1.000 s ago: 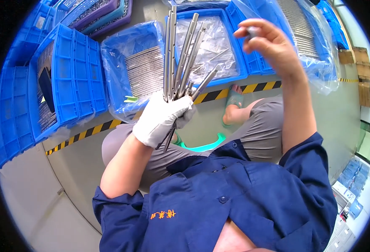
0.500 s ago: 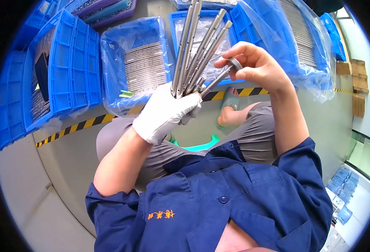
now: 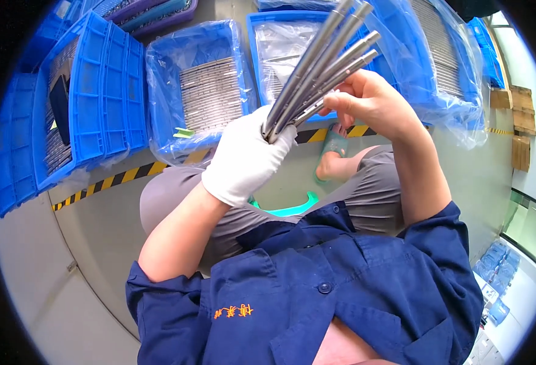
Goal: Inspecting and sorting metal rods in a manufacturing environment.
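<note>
My left hand (image 3: pixel 243 161), in a white glove, is closed round the lower ends of several metal rods (image 3: pixel 320 70). The rods are shiny, with small holes along their sides, and fan upward and to the right, toward the bins. Beside the rightmost rod is my bare right hand (image 3: pixel 380 103), its fingers bent and drawn together. The rods partly cover its fingertips, so what they pinch cannot be made out.
Ahead stands a plastic-lined blue bin (image 3: pixel 243 91) with rows of metal rods and a green piece (image 3: pixel 183 132). More blue bins (image 3: pixel 113 91) stand left and right. Black-and-yellow tape (image 3: pixel 122 177) runs along the floor; a green stool (image 3: pixel 295 208) shows between my legs.
The bundle has tilted to the right in my left hand. My right hand has moved slightly right and down; the dark round piece it held at a thin rod's end is out of sight.
</note>
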### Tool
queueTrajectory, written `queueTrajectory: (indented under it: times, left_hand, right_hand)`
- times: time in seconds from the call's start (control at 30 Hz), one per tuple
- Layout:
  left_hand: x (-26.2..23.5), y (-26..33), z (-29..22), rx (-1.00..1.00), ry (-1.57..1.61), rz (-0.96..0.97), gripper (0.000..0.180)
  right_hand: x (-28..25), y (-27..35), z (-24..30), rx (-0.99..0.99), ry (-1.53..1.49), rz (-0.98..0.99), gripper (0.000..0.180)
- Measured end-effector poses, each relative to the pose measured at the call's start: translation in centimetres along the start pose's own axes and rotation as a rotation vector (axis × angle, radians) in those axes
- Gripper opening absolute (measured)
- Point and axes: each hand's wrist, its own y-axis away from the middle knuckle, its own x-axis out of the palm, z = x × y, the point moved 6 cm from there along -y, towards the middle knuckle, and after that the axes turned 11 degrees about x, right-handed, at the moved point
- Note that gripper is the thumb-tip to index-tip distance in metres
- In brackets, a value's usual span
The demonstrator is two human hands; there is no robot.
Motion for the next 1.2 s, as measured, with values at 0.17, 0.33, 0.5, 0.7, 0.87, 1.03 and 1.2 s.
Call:
queueTrajectory:
  times: [0.17,0.33,0.5,0.7,0.87,1.03,1.2]
  left_hand:
    - [0.5,0.9,1.3,-0.403,0.383,0.182,0.015]
    - [1.0,0.7,2.0,-0.333,0.245,0.244,0.025]
    - [1.2,0.0,0.1,-0.219,0.166,0.226,0.027]
    - [0.8,-0.8,-0.8,-0.167,0.014,0.297,0.028]
    - [0.6,-0.7,0.3,-0.223,0.103,0.279,0.028]
    - [0.6,-0.4,0.0,-0.192,0.205,0.301,0.03]
    - [0.4,-0.2,-0.4,-0.209,0.255,0.275,0.03]
  right_hand:
    - [-6.6,1.2,1.3,-0.362,-0.195,-0.148,0.023]
    - [-4.1,0.7,1.3,-0.455,-0.254,-0.057,0.03]
    - [-4.5,-0.2,1.4,-0.51,-0.464,0.005,0.031]
    - [-3.8,0.4,1.1,-0.516,-0.585,0.202,0.036]
    - [-3.5,0.9,0.9,-0.466,-0.609,0.219,0.036]
    - [-3.5,0.9,1.3,-0.535,-0.541,0.251,0.04]
    - [-4.0,1.4,1.9,-0.538,-0.255,0.192,0.043]
